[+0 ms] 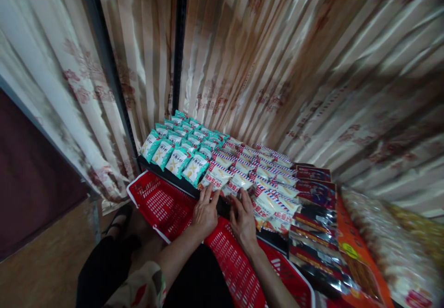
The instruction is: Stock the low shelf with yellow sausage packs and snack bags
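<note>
My left hand [205, 213] rests its outstretched fingers on the lower edge of a white snack bag [217, 175] with red lettering and a red-and-blue striped top. Beside it, my right hand [243, 222] has its fingers apart, the tips against the bottom of the neighbouring striped bag [237, 181]. Neither hand is visibly wrapped round a bag. Both bags lean upright at the front of a black shelf [173, 180], with rows of similar bags behind. To the left stand rows of teal-and-white snack bags [177, 161].
Below the shelf edge sit red plastic baskets [239, 264] with white rims. Dark packets [314, 215], an orange packet [360, 252] and large clear bags [385, 238] lie to the right. Black posts [179, 44] and pleated curtains [236, 58] stand behind.
</note>
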A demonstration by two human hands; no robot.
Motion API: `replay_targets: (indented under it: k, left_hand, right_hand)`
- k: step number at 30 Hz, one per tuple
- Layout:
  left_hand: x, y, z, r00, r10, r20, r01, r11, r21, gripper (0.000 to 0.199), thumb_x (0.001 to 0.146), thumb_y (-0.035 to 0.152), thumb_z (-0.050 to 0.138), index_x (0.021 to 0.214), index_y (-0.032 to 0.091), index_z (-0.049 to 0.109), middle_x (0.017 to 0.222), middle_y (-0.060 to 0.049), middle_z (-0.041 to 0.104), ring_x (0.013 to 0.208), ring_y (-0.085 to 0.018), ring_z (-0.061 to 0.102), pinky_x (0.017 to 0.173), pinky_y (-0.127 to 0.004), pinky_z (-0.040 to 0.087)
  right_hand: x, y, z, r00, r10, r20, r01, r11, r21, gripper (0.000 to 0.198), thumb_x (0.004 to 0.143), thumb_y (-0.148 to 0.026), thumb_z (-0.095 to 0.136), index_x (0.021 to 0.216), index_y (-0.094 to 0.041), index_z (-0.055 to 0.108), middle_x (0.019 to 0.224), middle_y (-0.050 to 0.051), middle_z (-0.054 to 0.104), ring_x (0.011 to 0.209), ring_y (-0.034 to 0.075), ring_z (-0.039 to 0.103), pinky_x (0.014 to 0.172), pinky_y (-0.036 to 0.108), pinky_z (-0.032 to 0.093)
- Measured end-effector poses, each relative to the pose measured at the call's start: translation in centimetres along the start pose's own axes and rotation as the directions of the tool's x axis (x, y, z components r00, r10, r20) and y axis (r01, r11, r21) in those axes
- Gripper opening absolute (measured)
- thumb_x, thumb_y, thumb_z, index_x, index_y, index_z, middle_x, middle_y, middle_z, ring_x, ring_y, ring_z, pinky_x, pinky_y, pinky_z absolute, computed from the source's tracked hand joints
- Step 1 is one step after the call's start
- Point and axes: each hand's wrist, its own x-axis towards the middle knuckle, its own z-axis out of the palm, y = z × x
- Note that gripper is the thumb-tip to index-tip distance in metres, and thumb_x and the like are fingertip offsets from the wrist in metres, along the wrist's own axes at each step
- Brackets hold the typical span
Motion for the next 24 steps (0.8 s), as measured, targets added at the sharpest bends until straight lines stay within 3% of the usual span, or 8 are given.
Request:
replay_targets:
  k: [12, 19, 24]
  left_hand:
    - [0.4, -3.4, -1.5, 0.987, 0.157, -0.025, -0.157, 0.987, -0.040, 0.056, 0.075, 0.003, 0.040, 0.130, 0.012, 0.045, 0.145, -0.011, 0.034, 0.134, -0.024, 0.027, 0.109, -0.041, 0.034]
    - [0.8, -6.8, -4.0, 0.959, 0.139, -0.247, -0.149, 0.989, -0.019, 0.054, 0.078, -0.001, 0.037, 0.129, 0.012, 0.044, 0.151, -0.012, 0.017, 0.140, -0.026, 0.009, 0.111, -0.049, 0.027]
    - [1.5, -9.7, -5.3, 0.957, 0.087, -0.276, -0.102, 0.994, -0.039, 0.062, 0.075, -0.002, 0.038, 0.134, 0.017, 0.038, 0.154, -0.008, 0.005, 0.141, -0.026, 0.004, 0.112, -0.051, 0.022]
  right_hand:
    - [-0.1, -2.0, 0.5, 0.997, 0.023, -0.076, -0.032, 0.993, -0.112, 0.043, 0.084, -0.009, 0.041, 0.124, -0.020, 0.050, 0.148, 0.011, 0.030, 0.136, 0.030, 0.026, 0.102, 0.059, 0.036]
    - [1.2, -6.9, 1.4, 0.998, 0.070, 0.005, -0.070, 0.997, -0.027, 0.049, 0.086, -0.011, 0.039, 0.134, -0.023, 0.041, 0.144, 0.010, 0.036, 0.132, 0.024, 0.036, 0.105, 0.049, 0.038]
    - [2.7, -10.3, 4.5, 0.996, 0.080, 0.037, -0.083, 0.994, 0.067, 0.053, 0.086, -0.010, 0.038, 0.136, -0.024, 0.039, 0.139, 0.009, 0.044, 0.128, 0.020, 0.043, 0.102, 0.040, 0.044]
